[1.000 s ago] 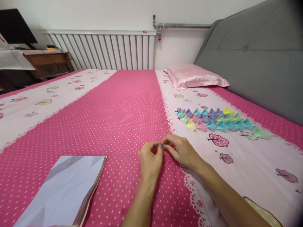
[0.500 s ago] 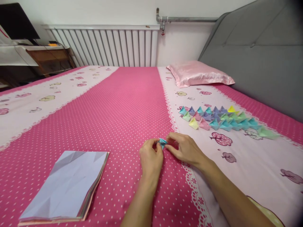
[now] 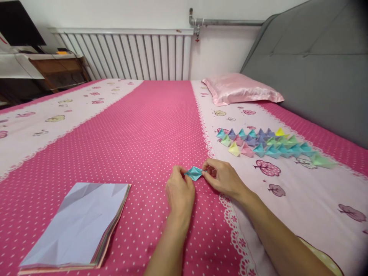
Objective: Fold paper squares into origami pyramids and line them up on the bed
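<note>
A small blue folded-paper boat is held between my two hands above the pink dotted bedspread. Its left tip is pinched by the thumb and fingers of my left hand. At its right tip, my right hand pinches the paper in the same way. The boat's folded middle faces up and shows between the fingertips. To the right, several folded paper boats in blue, green, purple, pink and yellow stand in close rows on the pale strip of the bedspread.
A stack of creased paper sheets, pale lilac on top, lies at the front left. Beyond the boats rests a pink satin pillow beside a grey padded headboard. A white radiator runs along the far wall.
Both hands have moved slightly apart, the left one shifting left. The blue paper between them has been drawn out wider and shows more of its folded shape.
</note>
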`<state>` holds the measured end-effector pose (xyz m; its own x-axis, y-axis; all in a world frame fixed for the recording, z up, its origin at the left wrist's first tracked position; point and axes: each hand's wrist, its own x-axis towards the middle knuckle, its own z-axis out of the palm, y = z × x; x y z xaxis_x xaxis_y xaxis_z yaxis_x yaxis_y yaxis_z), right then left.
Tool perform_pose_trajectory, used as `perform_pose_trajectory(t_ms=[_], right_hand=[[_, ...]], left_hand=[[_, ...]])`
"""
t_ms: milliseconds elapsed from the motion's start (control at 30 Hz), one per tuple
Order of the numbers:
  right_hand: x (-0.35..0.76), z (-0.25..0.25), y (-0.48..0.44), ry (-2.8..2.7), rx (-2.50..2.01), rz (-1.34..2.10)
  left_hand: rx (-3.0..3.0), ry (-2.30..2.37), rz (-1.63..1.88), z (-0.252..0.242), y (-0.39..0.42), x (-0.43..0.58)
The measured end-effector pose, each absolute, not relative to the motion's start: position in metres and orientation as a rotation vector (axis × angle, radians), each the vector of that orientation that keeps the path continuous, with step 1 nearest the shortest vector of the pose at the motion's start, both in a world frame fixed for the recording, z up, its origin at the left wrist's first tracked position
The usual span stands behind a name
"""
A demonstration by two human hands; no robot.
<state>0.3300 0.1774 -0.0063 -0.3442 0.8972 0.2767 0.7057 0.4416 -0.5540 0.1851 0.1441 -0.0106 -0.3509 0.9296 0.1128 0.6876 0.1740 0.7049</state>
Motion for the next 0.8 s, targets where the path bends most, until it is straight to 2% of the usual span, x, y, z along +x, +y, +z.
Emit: perform_pose_trajectory(t_ms=[467, 800], right_hand=[[0.325, -0.008, 0.175, -2.181, -1.296, 0.385], [0.318, -0.019, 0.175, -2.155, -1.38, 0.331]], left_hand=[[1.775, 2.134, 0.843, -0.012, 0.141, 0.188], [1.911, 2.118, 0.62, -0.009, 0.138, 0.193]])
